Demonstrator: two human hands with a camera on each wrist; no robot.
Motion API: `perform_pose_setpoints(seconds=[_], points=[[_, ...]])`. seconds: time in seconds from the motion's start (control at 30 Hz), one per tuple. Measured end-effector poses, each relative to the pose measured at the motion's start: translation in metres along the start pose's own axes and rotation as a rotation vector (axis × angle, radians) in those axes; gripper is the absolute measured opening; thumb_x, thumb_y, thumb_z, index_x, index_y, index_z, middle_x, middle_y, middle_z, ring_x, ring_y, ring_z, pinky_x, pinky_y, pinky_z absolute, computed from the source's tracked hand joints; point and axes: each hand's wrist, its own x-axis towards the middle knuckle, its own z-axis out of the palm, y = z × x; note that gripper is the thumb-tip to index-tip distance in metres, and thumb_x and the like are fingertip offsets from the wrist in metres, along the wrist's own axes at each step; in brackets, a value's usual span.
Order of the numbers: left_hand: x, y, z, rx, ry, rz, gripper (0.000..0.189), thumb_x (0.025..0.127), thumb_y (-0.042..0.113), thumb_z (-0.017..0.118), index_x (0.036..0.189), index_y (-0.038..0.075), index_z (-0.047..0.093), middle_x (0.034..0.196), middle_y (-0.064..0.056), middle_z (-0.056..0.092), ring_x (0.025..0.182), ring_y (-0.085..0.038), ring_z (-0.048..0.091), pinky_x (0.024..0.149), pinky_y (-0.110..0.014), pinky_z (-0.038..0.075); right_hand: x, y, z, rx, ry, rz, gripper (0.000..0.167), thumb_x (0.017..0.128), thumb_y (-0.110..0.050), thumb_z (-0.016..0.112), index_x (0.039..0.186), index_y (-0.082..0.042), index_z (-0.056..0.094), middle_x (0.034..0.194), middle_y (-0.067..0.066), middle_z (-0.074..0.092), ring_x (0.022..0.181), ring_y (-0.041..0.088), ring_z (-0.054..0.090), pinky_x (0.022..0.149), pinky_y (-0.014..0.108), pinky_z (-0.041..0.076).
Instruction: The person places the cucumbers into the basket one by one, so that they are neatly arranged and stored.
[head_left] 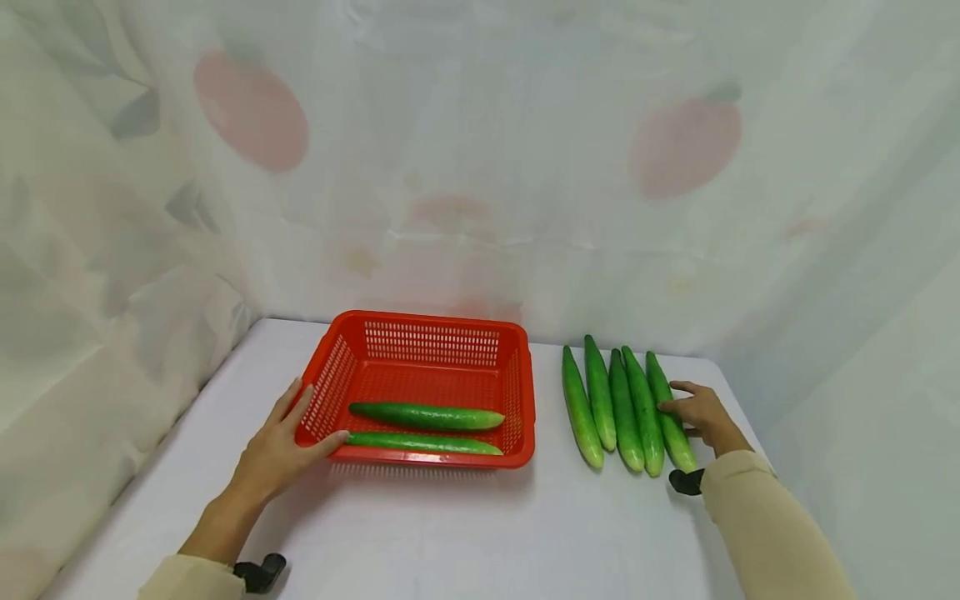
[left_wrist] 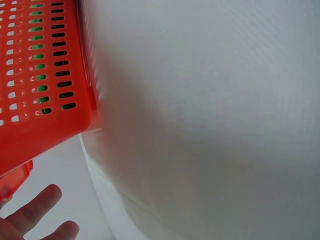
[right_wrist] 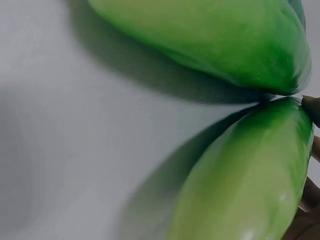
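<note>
A red plastic basket (head_left: 431, 321) with slotted walls stands left of the middle, with two green cucumbers (head_left: 427, 416) lying lengthwise in its front half. My left hand (head_left: 281, 458) rests at the basket's front left corner. Its thumb reaches over the front rim and its other fingers spread along the left side; two of them (left_wrist: 37, 210) stretch out straight in the left wrist view. On the right, my right hand (head_left: 701, 415) grips the rightmost cucumber (head_left: 669, 408) of a row, thumb on its left side and fingers on its right.
Several more cucumbers (head_left: 615, 400) lie side by side to the left of the gripped one, pointing away from me. The table (head_left: 450, 533) has a white cover. Patterned sheets (head_left: 465, 150) hang along its back and sides.
</note>
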Motion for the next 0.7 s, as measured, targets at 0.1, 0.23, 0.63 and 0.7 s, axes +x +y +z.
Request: perform_pose_setpoints(seconds=[0.1,0.23,0.63,0.7], points=[[0.0,0.0,0.0,0.006,-0.005,-0.002,0.102,0.083,0.065,0.062,0.155,0.008,0.017,0.161,-0.006,0.005,0.124,-0.056,0.035,0.087,-0.073,0.032,-0.002,0.002,0.0,0.013,0.013,-0.012,0.071,0.094,-0.015,0.061,0.151,0.003,0.022,0.14,0.04,0.027,0.121,0.052,0.042,0.09,0.058,0.044],[0.0,0.001,0.001,0.008,-0.011,-0.002,0.102,0.083,0.065,0.061,0.155,0.008,0.016,0.161,-0.005,0.003,0.125,-0.057,0.034,0.087,-0.074,0.032,-0.007,0.002,-0.002,0.042,0.041,-0.029,0.07,0.094,-0.017,0.061,0.151,0.002,0.024,0.139,0.039,0.032,0.119,0.05,0.046,0.09,0.057,0.045],[0.0,-0.001,0.002,0.004,-0.009,-0.012,0.103,0.083,0.066,0.06,0.155,0.007,0.016,0.161,-0.007,0.004,0.122,-0.058,0.036,0.084,-0.074,0.033,-0.016,-0.021,-0.013,0.126,0.029,-0.107,0.07,0.093,-0.021,0.065,0.152,-0.008,0.03,0.136,0.032,0.042,0.114,0.038,0.054,0.087,0.049,0.049],[0.001,-0.001,0.003,0.001,-0.008,-0.005,0.102,0.083,0.065,0.061,0.155,0.007,0.016,0.161,-0.006,0.003,0.121,-0.059,0.036,0.084,-0.074,0.033,-0.019,-0.025,-0.016,0.131,0.015,-0.136,0.07,0.093,-0.019,0.065,0.152,-0.007,0.03,0.137,0.032,0.042,0.111,0.035,0.056,0.086,0.049,0.05]])
